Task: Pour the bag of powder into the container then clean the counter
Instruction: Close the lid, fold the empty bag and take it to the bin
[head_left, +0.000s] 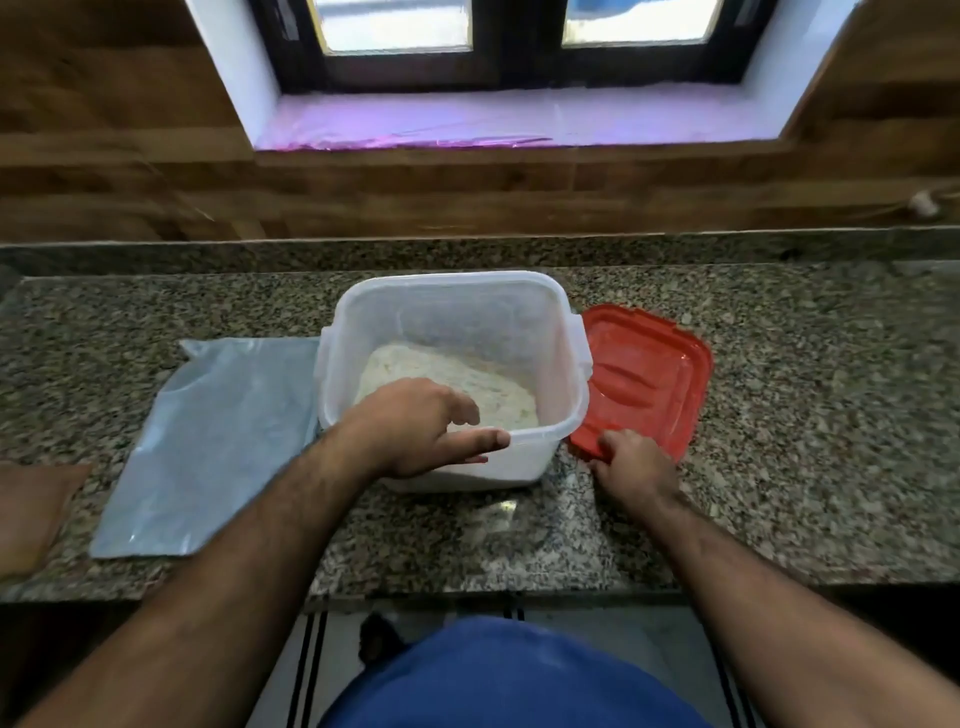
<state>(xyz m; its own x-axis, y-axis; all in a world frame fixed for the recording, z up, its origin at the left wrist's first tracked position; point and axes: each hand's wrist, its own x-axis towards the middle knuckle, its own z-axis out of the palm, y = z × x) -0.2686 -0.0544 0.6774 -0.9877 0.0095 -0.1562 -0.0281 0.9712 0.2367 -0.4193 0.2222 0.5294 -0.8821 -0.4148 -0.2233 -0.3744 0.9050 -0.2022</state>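
1. A clear, square plastic container (457, 332) stands open in the middle of the speckled granite worktop (805, 415); its walls are cloudy and see-through.
2. Pale, off-white powder (467, 379) lies heaped inside it, covering the bottom (well below the rim).
3. The empty bag (208, 447), flat, translucent and bluish-grey, lies on the worktop touching the container's left side.
4. A red lid (649, 379) lies flat just right of the container, against its wall.
5. The left hand (415, 426) hovers over the container's near rim, fingers (483, 441) loosely spread and holding nothing.
6. The right hand (631, 462) rests at the lid's near corner, fingers curled down on its edge.
7. A tan object (31, 509) sits at the far left edge, only partly in view.
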